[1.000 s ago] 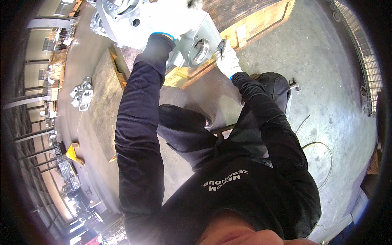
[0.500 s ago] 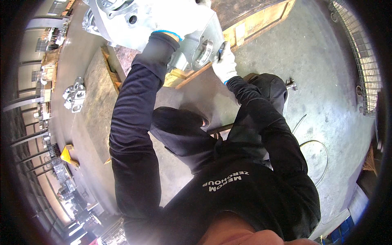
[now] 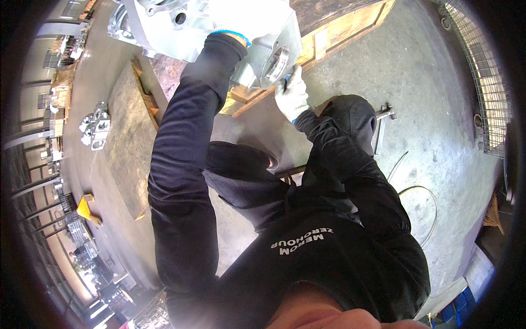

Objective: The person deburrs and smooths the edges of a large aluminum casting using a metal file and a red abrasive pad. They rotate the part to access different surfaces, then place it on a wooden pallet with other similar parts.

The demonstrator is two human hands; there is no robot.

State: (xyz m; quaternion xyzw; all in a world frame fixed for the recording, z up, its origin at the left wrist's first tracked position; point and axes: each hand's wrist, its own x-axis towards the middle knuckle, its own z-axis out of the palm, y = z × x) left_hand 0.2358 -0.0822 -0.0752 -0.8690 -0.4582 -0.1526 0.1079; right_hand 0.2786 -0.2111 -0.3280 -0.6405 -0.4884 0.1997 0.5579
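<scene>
A large silvery metal casting (image 3: 156,35) with round holes rests on wood at the top of the view, much of it washed out by glare. My left hand (image 3: 241,19), in a white glove with a blue cuff edge, lies over the casting; its fingers are lost in the brightness. Beside the casting's round bore (image 3: 277,64), at the lower right corner, is my right hand (image 3: 292,97), also in a white glove. Its fingers are curled closed around something small with a blue and dark part, mostly hidden by the glove.
A wooden crate (image 3: 334,39) stands beyond my right hand. A hammer (image 3: 387,112) stands near my right knee, and a thin hose (image 3: 436,208) curves over the floor. Left are a wooden board (image 3: 129,142), another casting (image 3: 96,129) and a yellow object (image 3: 86,209). Wire mesh (image 3: 485,82) lines the right.
My right hand has moved slightly down and left, from the casting's right edge to just below the bore. My left hand has shifted a little up and right over the casting.
</scene>
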